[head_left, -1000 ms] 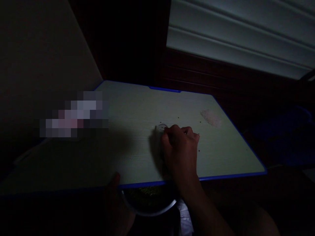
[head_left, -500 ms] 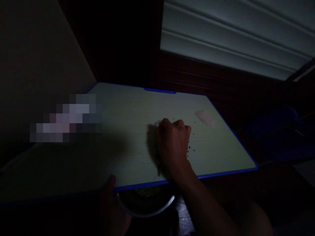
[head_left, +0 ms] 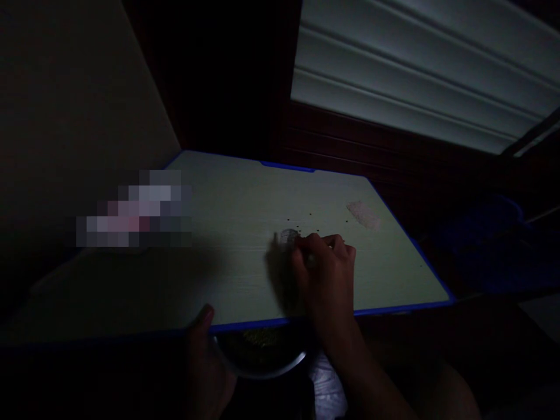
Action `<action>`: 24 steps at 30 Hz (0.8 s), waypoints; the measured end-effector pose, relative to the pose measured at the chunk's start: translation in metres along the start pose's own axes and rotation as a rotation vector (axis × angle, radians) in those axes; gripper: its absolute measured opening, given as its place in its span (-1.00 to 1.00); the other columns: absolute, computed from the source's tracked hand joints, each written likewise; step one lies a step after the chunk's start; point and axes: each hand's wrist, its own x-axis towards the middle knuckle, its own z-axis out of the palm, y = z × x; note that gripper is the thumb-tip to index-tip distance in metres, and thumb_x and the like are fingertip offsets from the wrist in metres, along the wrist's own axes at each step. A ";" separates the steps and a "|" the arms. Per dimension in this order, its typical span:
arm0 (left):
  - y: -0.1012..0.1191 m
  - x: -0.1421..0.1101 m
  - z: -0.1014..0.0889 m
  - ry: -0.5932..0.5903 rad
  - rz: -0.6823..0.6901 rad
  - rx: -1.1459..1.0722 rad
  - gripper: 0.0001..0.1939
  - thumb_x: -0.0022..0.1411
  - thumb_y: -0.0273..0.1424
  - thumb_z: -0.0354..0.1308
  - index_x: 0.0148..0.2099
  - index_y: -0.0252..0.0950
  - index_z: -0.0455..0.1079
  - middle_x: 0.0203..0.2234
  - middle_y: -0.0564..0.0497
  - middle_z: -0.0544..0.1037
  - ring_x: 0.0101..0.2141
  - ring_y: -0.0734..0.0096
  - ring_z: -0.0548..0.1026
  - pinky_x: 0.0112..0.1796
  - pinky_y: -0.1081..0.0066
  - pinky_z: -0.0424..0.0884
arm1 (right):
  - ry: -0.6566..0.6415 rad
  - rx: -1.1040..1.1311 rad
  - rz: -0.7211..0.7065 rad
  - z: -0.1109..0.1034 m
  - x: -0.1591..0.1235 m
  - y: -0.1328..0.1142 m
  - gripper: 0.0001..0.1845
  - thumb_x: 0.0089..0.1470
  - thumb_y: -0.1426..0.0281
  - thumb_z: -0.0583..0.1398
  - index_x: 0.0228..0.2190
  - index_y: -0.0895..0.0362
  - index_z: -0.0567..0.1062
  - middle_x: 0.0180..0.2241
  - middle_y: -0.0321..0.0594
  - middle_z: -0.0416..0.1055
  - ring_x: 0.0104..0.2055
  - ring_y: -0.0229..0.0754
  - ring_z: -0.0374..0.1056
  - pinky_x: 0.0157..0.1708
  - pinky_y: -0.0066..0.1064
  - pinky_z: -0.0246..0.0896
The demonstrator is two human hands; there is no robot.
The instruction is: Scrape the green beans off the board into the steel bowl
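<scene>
In dim light, my right hand (head_left: 328, 268) is low over the pale tabletop (head_left: 236, 204), its fingers curled together. What they hold, if anything, is too dark to make out. Small dark bits (head_left: 310, 214) lie scattered around the fingertips, and a small clear or drawn round shape (head_left: 287, 235) shows just beside them. My left hand (head_left: 209, 364) is at the table's near edge, thumb up, its palm against the side of a metal bowl (head_left: 280, 372). Its other fingers are hidden. The bowl sits under the edge with greenish-yellow grains (head_left: 262, 337) inside.
A patch of pale grains (head_left: 364, 214) lies on the table's right part. Blue trim (head_left: 402, 307) runs along the table edge. A blurred-out object (head_left: 135, 213) stands at the left. Something blue (head_left: 485, 245) is in shadow at the right, below a slatted panel (head_left: 406, 76).
My right hand has shifted right and nearer to me, uncovering more dark bits and the round shape. The view has tilted slightly. My left hand stays by the bowl.
</scene>
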 end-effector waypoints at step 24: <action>0.002 -0.007 0.004 0.057 0.038 -0.047 -0.94 0.27 -0.40 0.21 -0.27 -0.13 0.48 -0.44 0.26 0.59 -0.36 0.52 0.58 -0.49 0.59 0.50 | -0.028 -0.003 -0.054 -0.010 -0.030 0.025 -0.88 0.13 0.52 0.27 -0.34 0.08 0.60 -0.38 -0.17 0.50 -0.23 -0.02 0.31 -0.17 -0.19 0.06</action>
